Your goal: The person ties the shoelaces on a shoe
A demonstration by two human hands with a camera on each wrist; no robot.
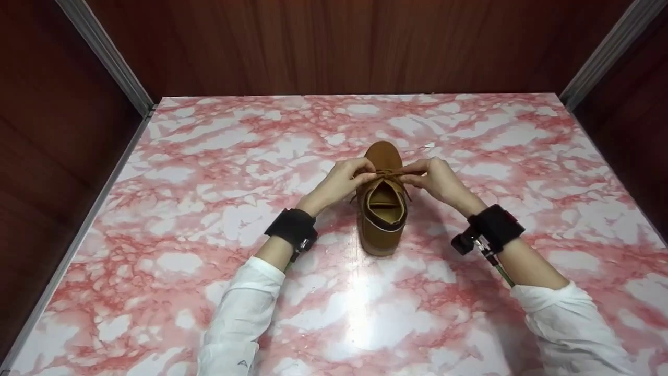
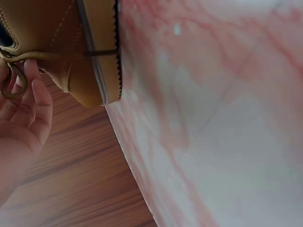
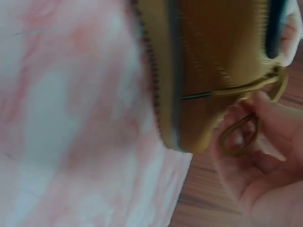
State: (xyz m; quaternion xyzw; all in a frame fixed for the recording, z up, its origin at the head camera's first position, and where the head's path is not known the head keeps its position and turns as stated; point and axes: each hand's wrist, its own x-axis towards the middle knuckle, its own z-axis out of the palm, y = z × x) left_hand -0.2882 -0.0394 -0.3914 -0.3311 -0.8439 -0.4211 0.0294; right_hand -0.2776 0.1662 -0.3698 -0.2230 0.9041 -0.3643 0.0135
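A tan lace-up shoe [image 1: 379,237] stands upright on the table, its toe pointing away from me. Across its top the brown shoelace [image 1: 389,173] is looped. My left hand [image 1: 342,180] pinches a loop of the lace on the left side; in the left wrist view that lace loop [image 2: 18,78] hangs by the fingers. On the other side my right hand [image 1: 437,180] pinches another part of the lace, and a lace loop [image 3: 239,137] shows at its fingers in the right wrist view. Dark-tipped lace ends hang down both sides of the shoe.
The table [image 1: 209,261] has a red and white marbled top. Dark brown wood panels [image 1: 334,47] stand at the back and both sides, with grey metal strips [image 1: 107,57] at the corners. Black straps with small cameras [image 1: 462,243] sit on both wrists.
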